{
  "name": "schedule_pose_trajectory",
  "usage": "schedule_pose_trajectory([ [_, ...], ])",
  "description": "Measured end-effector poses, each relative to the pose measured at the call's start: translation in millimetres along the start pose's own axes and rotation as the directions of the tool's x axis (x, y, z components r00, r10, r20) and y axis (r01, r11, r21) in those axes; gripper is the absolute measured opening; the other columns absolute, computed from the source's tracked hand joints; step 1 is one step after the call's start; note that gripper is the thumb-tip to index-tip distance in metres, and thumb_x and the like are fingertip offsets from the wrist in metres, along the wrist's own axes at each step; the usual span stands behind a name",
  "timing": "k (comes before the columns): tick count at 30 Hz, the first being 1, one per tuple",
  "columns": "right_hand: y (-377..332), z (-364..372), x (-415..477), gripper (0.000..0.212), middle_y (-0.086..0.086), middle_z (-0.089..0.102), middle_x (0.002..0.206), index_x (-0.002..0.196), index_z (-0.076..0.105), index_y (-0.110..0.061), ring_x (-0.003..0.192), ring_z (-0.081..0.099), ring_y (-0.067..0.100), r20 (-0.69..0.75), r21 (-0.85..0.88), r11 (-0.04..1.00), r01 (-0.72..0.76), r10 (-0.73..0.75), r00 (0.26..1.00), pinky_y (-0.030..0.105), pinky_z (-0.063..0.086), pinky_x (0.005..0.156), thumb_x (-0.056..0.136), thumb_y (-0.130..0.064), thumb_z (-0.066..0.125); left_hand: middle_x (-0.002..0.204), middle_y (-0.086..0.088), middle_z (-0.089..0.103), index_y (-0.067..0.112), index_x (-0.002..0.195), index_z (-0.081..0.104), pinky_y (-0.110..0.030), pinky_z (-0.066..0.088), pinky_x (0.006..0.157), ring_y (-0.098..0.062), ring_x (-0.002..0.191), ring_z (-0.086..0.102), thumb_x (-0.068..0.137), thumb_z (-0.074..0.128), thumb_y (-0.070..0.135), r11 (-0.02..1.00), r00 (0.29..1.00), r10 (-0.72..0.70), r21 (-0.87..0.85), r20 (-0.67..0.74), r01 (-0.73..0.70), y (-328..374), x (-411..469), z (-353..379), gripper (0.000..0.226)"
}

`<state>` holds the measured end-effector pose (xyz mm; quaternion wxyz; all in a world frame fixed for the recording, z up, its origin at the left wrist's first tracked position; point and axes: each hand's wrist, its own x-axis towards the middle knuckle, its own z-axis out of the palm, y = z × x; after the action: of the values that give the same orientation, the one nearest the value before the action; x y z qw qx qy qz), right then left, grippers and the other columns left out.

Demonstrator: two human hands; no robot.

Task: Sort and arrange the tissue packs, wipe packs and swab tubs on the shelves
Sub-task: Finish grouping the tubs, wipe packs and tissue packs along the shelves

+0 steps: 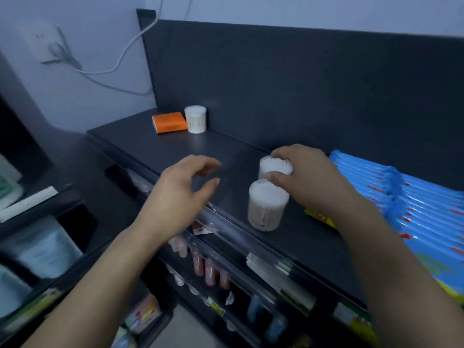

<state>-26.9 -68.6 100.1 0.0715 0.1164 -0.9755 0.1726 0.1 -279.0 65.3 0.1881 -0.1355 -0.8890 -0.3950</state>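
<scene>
Two clear swab tubs stand close together on the dark top shelf [155, 149]. My right hand [303, 177] grips the rear swab tub [275, 165] from above, thumb and fingers around its lid. The front swab tub [266, 204] stands just below it near the shelf's front edge, untouched. My left hand [180, 194] hovers over the shelf to the left, fingers curled apart and holding nothing. A third swab tub [195, 119] stands at the far back left beside an orange tissue pack [169, 122]. Blue tissue packs [406, 209] lie stacked at the right.
A dark back panel [301, 84] rises behind the shelf. A white cable [125, 51] hangs from a wall socket at the upper left. Lower shelves hold small bottles [206, 267] and packets. More shelving with pale packs [47, 249] stands at the left.
</scene>
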Motion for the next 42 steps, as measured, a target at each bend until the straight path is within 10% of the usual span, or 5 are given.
schedule_pose_trajectory([
  [7, 21, 14, 67, 0.054, 0.004, 0.049, 0.136, 0.137, 0.045, -0.019, 0.123, 0.047, 0.021, 0.089, -0.025, 0.998, -0.066, 0.068, 0.994, 0.033, 0.04, 0.095, 0.088, -0.036, 0.059, 0.112, 0.014, 0.057, 0.027, 0.12, 0.056, -0.015, 0.041, 0.089, 0.001, 0.1, 0.051, 0.084, 0.065, 0.033, 0.997, 0.963, -0.03, 0.07, 0.268, 0.011, -18, 55, 35, 0.038],
  [18, 43, 29, 118, 0.069, 0.005, 0.049, 0.136, 0.139, 0.04, -0.016, 0.117, 0.052, 0.023, 0.486, -0.219, 0.956, -0.197, 0.282, 0.828, 0.032, 0.042, 0.093, 0.086, -0.061, 0.048, 0.137, 0.015, 0.042, 0.032, 0.135, 0.035, -0.025, 0.042, 0.097, -0.007, 0.12, 0.043, 0.059, 0.076, 0.059, 0.979, 0.645, -0.051, 0.165, 0.763, -0.118, -14, 103, 94, 0.09],
  [28, 22, 42, 137, 0.09, 0.007, 0.052, 0.122, 0.136, 0.027, -0.009, 0.082, 0.051, 0.021, 0.446, -0.233, 0.902, -0.362, 0.431, 0.784, 0.031, 0.044, 0.064, 0.073, -0.059, 0.068, 0.119, 0.009, 0.049, 0.027, 0.128, 0.044, -0.03, 0.047, 0.088, -0.011, 0.105, 0.051, 0.065, 0.071, 0.051, 0.969, 0.726, -0.078, 0.225, 0.683, -0.107, -75, 138, 49, 0.073],
  [33, 15, 55, 139, 0.105, 0.007, 0.028, 0.146, 0.149, 0.002, -0.035, 0.12, 0.048, 0.031, 0.485, -0.305, 0.889, -0.342, 0.454, 0.747, 0.039, 0.051, 0.088, 0.073, -0.027, 0.075, 0.139, 0.011, 0.031, 0.029, 0.146, 0.022, -0.022, 0.037, 0.092, -0.013, 0.123, 0.041, 0.071, 0.072, 0.04, 0.981, 0.695, -0.072, 0.177, 0.715, -0.081, -105, 153, 36, 0.091],
  [42, 10, 37, 100, 0.053, 0.004, 0.065, 0.105, 0.115, 0.061, -0.017, 0.09, 0.065, 0.023, 0.173, 0.262, 0.717, -0.645, 0.623, 0.763, 0.038, 0.059, 0.076, 0.072, -0.048, 0.068, 0.113, 0.006, 0.052, 0.03, 0.118, 0.051, -0.031, 0.048, 0.08, -0.012, 0.096, 0.055, 0.065, 0.064, 0.062, 0.997, 0.759, -0.067, 0.015, 0.648, 0.076, -114, 173, 36, 0.064],
])
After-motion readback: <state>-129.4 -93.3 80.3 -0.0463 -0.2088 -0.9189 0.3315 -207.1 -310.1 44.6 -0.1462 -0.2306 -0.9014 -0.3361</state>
